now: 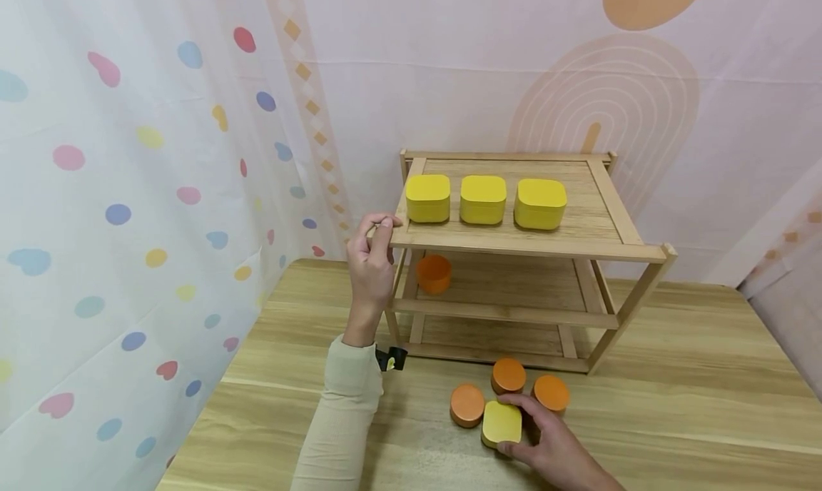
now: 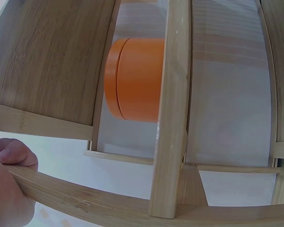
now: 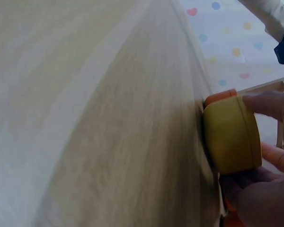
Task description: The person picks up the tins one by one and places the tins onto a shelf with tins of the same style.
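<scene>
My left hand point(image 1: 374, 262) grips the front left corner of a three-tier wooden shelf point(image 1: 526, 247); in the left wrist view its curled fingers point(image 2: 14, 153) are at the end of a wooden rail. Down on the table, my right hand point(image 1: 552, 441) holds a yellow rounded-square lidded box point(image 1: 502, 422) between thumb and fingers. The right wrist view shows this yellow box point(image 3: 229, 137) from the side, close to the tabletop. Around it stand three round orange lidded containers, at left point(image 1: 467, 405), behind point(image 1: 509, 375) and at right point(image 1: 551, 393).
Three similar yellow boxes point(image 1: 483, 200) stand in a row along the top tier's front left. On the middle tier, at its left end, sits one orange round container point(image 1: 434, 274). A patterned curtain point(image 1: 193, 155) hangs behind and to the left of the wooden table point(image 1: 270, 405).
</scene>
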A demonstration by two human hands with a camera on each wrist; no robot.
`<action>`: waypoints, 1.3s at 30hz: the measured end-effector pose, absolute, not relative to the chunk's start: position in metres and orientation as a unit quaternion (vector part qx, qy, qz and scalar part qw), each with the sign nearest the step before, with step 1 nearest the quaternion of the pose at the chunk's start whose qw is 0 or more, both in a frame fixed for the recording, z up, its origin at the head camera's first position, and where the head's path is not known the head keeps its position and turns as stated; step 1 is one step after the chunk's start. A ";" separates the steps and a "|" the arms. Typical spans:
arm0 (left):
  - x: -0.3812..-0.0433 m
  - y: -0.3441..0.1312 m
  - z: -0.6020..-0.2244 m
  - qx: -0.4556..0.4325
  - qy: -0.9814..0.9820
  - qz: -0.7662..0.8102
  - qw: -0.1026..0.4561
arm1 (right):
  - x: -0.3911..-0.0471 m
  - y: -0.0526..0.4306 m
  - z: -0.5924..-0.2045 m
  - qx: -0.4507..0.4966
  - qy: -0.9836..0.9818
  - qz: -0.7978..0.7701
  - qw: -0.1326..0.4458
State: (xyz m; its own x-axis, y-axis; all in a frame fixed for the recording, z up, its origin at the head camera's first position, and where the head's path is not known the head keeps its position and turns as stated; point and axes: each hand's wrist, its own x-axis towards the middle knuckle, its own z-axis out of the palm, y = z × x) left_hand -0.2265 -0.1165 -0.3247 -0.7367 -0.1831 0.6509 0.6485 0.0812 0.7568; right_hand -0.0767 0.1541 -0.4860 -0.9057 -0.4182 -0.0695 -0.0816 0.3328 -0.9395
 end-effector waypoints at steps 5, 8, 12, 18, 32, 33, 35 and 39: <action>-0.226 -0.116 -0.324 -0.175 -0.659 -0.660 0.315 | -0.081 0.158 -0.489 -0.151 0.798 -0.556 0.175; -0.226 -0.116 -0.325 -0.175 -0.661 -0.658 0.316 | -0.082 0.160 -0.491 -0.151 0.798 -0.555 0.183; -0.226 -0.116 -0.326 -0.174 -0.665 -0.653 0.318 | -0.083 0.163 -0.493 -0.160 0.785 -0.567 0.194; -0.227 -0.116 -0.325 -0.173 -0.666 -0.650 0.324 | -0.084 0.164 -0.497 -0.186 0.763 -0.587 0.196; -0.227 -0.116 -0.324 -0.174 -0.661 -0.657 0.318 | -0.086 0.165 -0.499 -0.194 0.744 -0.606 0.205; -0.227 -0.116 -0.324 -0.173 -0.662 -0.657 0.318 | -0.087 0.165 -0.499 -0.194 0.743 -0.607 0.205; -0.227 -0.117 -0.324 -0.172 -0.662 -0.656 0.317 | -0.087 0.165 -0.499 -0.193 0.743 -0.607 0.207; -0.226 -0.116 -0.324 -0.173 -0.661 -0.656 0.320 | -0.087 0.166 -0.499 -0.189 0.742 -0.606 0.214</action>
